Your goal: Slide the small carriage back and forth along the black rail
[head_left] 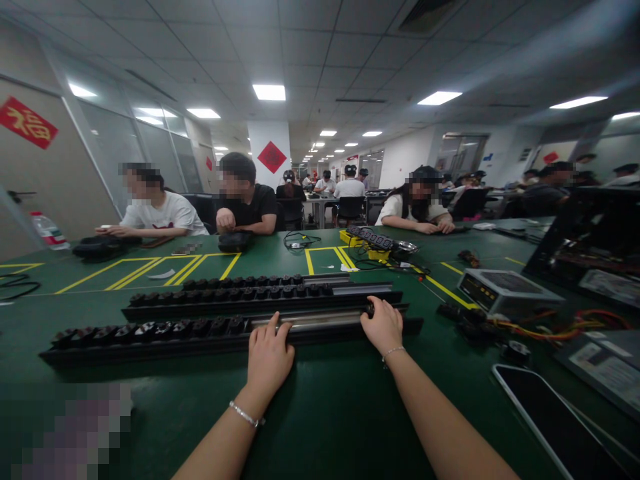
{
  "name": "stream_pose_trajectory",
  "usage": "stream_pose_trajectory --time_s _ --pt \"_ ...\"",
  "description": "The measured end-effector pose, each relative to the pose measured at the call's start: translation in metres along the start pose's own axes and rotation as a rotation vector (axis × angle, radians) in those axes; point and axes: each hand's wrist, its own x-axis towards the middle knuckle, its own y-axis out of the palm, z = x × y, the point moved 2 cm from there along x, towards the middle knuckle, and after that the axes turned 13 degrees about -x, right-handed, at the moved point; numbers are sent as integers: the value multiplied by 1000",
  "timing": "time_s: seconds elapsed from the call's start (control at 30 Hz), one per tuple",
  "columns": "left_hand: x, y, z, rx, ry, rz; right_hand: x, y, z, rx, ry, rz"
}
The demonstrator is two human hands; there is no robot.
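A long black metal rail (320, 333) lies crosswise in front of me, a row of small black block-shaped modules (173, 329) filling its left part. My left hand (270, 357) rests on the rail just right of the last module, fingers stretched and apart. Towards the rail's right end, my right hand (384, 327) pinches a small black module (369, 310) at the channel; its lower part is hidden by the fingers. Behind lie further black rails (367, 298), with their own rows of black modules (240, 293).
A power strip with yellow ends (373, 238) lies farther back. To the right are a metal power supply box (507, 293), coloured cables (575, 323) and a phone (555, 420). Across the green table (320, 420), marked with yellow tape, sit several people.
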Motion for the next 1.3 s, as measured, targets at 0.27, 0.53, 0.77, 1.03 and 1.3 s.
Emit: stream_pose_trajectory --time_s 0.27,0.53,0.77,1.03,1.3 --pt "0 1 1 1 28 -21 2 -2 -2 47 8 12" --pt "0 0 0 -1 12 3 3 -2 -6 -12 56 26" --pt "0 2 1 8 29 -15 5 -4 -8 19 60 39" --pt "0 1 1 14 37 -22 6 -5 -10 28 60 48" --pt "0 2 2 16 38 -27 8 -4 -14 -15 75 54"
